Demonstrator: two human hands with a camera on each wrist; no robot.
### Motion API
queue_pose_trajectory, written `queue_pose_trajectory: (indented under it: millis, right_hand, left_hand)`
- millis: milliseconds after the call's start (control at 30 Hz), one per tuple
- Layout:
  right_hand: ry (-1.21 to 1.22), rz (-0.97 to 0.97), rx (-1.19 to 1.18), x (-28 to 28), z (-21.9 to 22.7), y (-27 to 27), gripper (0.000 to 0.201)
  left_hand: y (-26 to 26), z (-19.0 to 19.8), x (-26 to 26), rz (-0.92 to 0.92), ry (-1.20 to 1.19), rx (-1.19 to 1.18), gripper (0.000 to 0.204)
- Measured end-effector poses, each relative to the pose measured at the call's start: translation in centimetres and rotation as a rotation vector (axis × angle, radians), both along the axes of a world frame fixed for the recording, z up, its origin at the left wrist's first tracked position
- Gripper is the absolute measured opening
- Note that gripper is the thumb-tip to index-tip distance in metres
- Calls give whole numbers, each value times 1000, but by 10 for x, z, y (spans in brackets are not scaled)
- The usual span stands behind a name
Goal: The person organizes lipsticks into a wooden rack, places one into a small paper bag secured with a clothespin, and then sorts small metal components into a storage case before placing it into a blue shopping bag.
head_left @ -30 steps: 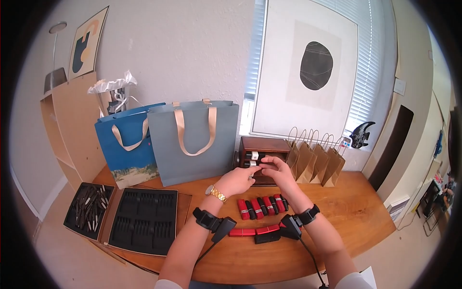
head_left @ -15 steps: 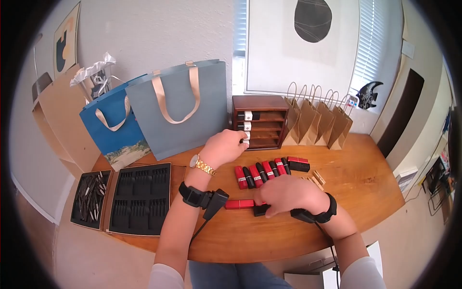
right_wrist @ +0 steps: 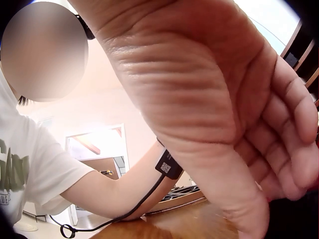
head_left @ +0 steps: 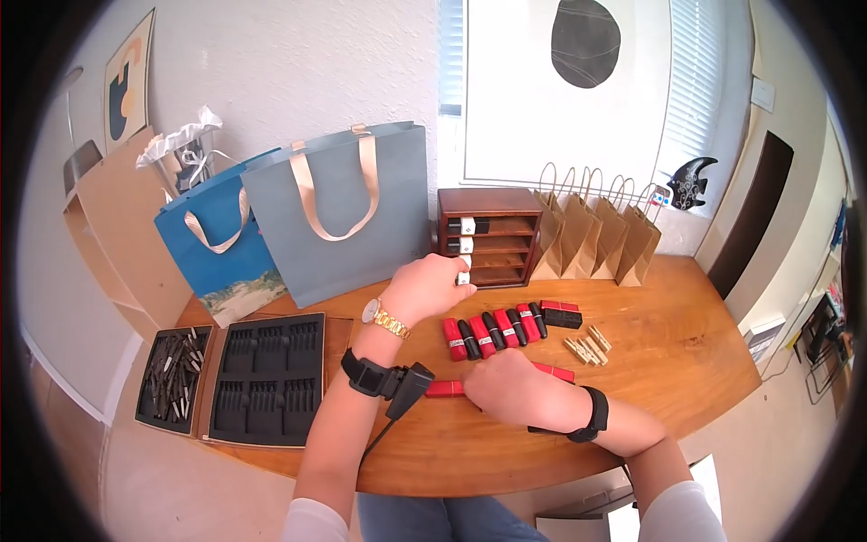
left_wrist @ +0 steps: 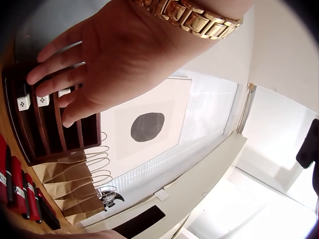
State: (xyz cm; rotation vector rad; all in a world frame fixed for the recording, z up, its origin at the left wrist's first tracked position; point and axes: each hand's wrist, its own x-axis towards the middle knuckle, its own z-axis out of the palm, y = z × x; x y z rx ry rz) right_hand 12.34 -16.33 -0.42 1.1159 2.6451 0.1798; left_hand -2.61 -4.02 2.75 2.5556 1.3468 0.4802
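Observation:
My left hand (head_left: 424, 285), with a gold watch on its wrist, is at the left side of a small dark wooden shelf (head_left: 490, 196). Its fingers (left_wrist: 60, 74) extend nearly straight, overlapping the white-ended black pieces (left_wrist: 43, 100) in the compartments. Further white-ended pieces (head_left: 466, 226) lie in the upper tiers. Down on the table, my right hand (head_left: 519, 390) is over red and black boxes. A red box (head_left: 444, 389) shows beside it. In the right wrist view its fingers (right_wrist: 294, 164) bend towards a black object (right_wrist: 291, 219); I cannot tell whether they grip it.
Red and black lipstick-like pieces (head_left: 490, 331) line up before the shelf, wooden clothespins (head_left: 589, 345) to their right. Brown paper bags (head_left: 582, 237) stand right of the shelf, large gift bags (head_left: 361, 262) left. A black tray (head_left: 266, 379) and a tray of dark sticks (head_left: 174, 378) lie left.
The right hand came down from the shelf to the boxes near the table's front, its fingers now hidden from the head camera. The left hand stays at the shelf. The head view tilted down.

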Motion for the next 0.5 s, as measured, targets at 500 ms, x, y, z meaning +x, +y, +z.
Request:
queue_pose_trajectory:
  millis: [500]
  right_hand:
    - [1237, -400, -84, 66, 71, 38, 28]
  left_hand:
    - [0, 8, 7, -339, -476, -593, 49]
